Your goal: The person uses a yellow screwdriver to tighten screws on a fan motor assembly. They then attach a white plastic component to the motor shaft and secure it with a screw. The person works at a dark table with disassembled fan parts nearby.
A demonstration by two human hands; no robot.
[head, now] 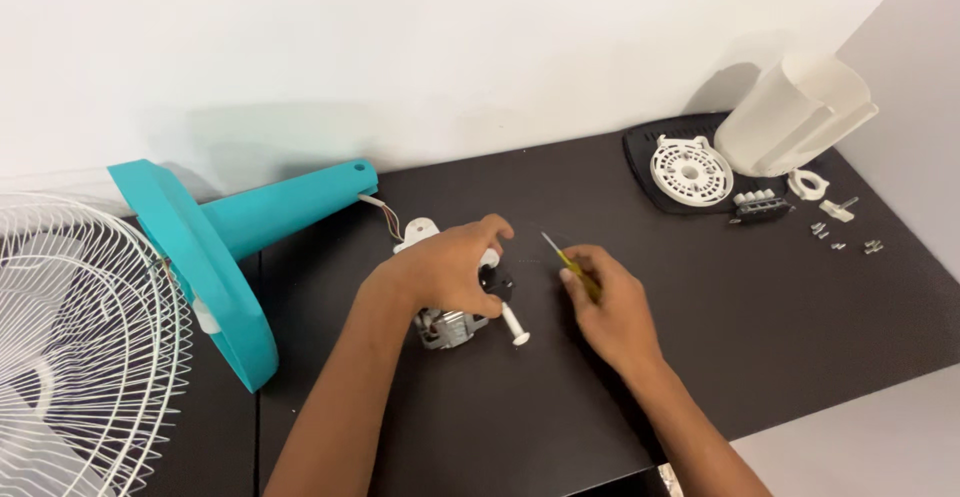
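Disassembly well advanced, judging by the layout: fan motor (pixel 452 323) out of its housing and lying near the middle of the dark table (pixel 800 337), thin wires (pixel 385 215) running from it back to the neck of the teal fan stand (pixel 235 247). Left hand (pixel 440 269) draped over the motor, fingers curled down on its top and pressing a small black part (pixel 497 282) at the front; white shaft (pixel 515 327) poking out below toward the near edge. Right hand (pixel 610 302) just beside it, thumb and fingers pinching a yellow-handled screwdriver (pixel 568 257), tip raised toward the far edge and clear of the motor, not yet seated on any screw. Already off and set aside at the far right corner: white rear housing (pixel 790 112) tipped on its side, round white vented cover (pixel 690 169) resting on a black grille plate (pixel 650 147), a switch block (pixel 760 203), a small white ring (pixel 806 185) and a scatter of loose screws (pixel 845 237). Left to do, apparently: whatever fasteners hold the motor body, hidden under the left hand. White wire guard (pixel 70 347) hanging past the left edge, teal base lying tilted beside it. In the way: short wires tethering the motor, limiting turning; own fingers covering the work spot. Loose screws near the right edge, easily brushed off.
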